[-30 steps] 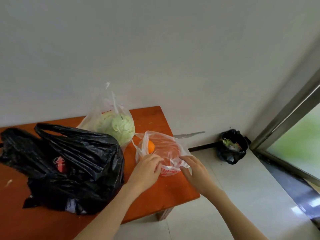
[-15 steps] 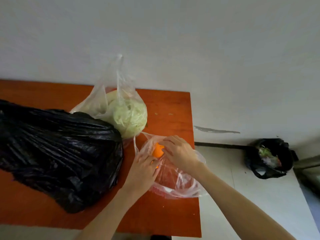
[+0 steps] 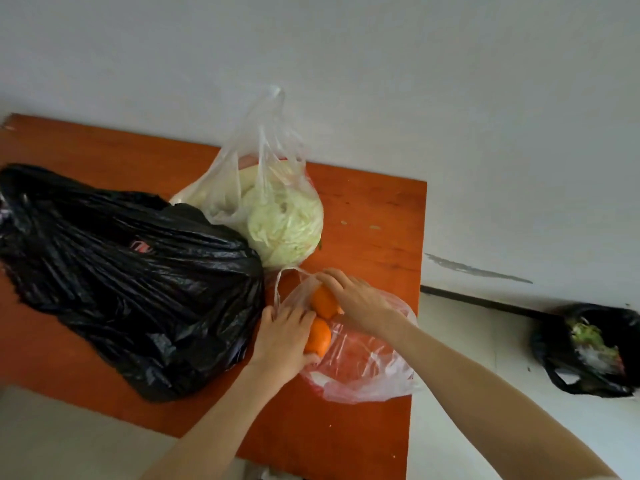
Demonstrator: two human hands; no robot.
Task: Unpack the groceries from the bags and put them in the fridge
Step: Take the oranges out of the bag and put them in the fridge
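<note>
Since half a second ago: showing two oranges where one was peeking out, with both hands deeper in the small bag.

Head view: left hand curling round the near orange, fingers over its top and thumb underneath. Right hand cupping the far orange, fingers arched over it and reaching toward the bag handle. Both oranges lying inside the mouth of the clear bag, touching each other, at the right end of the table. Sitting one behind the other along a line running away from the person, so each hand already on its own fruit; neither needing to cross over. Probably lifting up and out next, with the thin plastic likely to cling and drag. Cabbage bag just behind, black bag to the left. No fridge in sight.
</note>
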